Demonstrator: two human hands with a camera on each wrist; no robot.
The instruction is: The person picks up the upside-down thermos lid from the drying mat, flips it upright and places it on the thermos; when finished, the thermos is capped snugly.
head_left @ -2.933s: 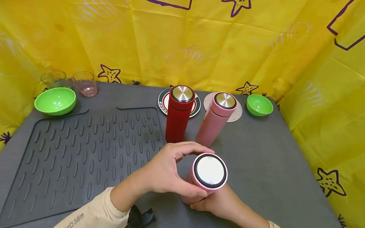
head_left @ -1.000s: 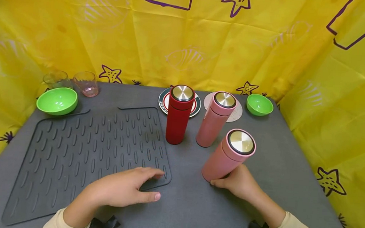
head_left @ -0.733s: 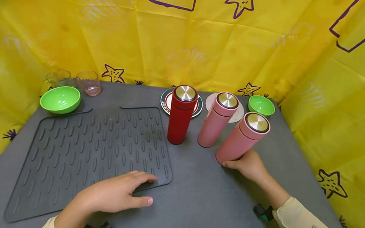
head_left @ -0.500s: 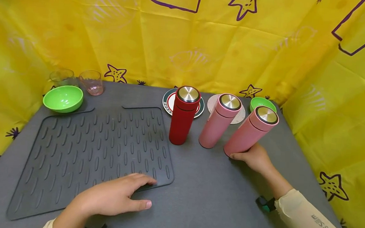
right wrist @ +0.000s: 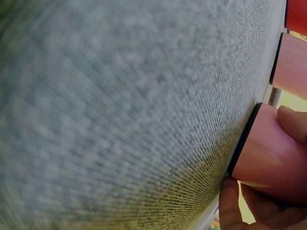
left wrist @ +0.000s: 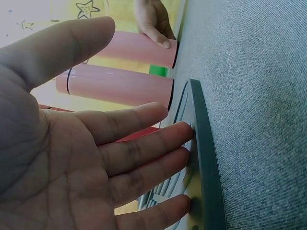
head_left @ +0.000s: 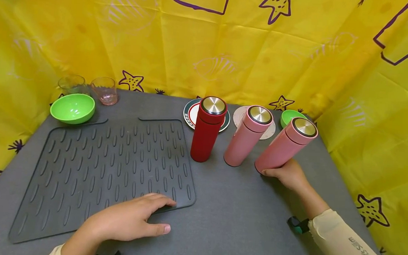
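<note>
Head view: right hand (head_left: 287, 174) gripping base of matte pink cylindrical flask with steel lid (head_left: 285, 145), now moved back from table front into row beside second pink flask (head_left: 247, 135) and red flask (head_left: 206, 128); placing nearly finished. Left hand (head_left: 128, 219) lying flat, fingers relaxed, on dark ribbed rubber mat (head_left: 100, 168).

Left wrist view: left-hand fingers (left wrist: 144, 158) touching mat edge.

Right wrist view: fingertips (right wrist: 292, 122) curling round flask base (right wrist: 268, 158) on grey table (right wrist: 120, 110).

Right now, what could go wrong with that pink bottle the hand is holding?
The right hand grips the tilted pink bottle only near its base, so it might tip. It leans close to the other pink bottle and could knock it into the red bottle. The small green bowl sits just behind, so a push backwards may bump it.
</note>
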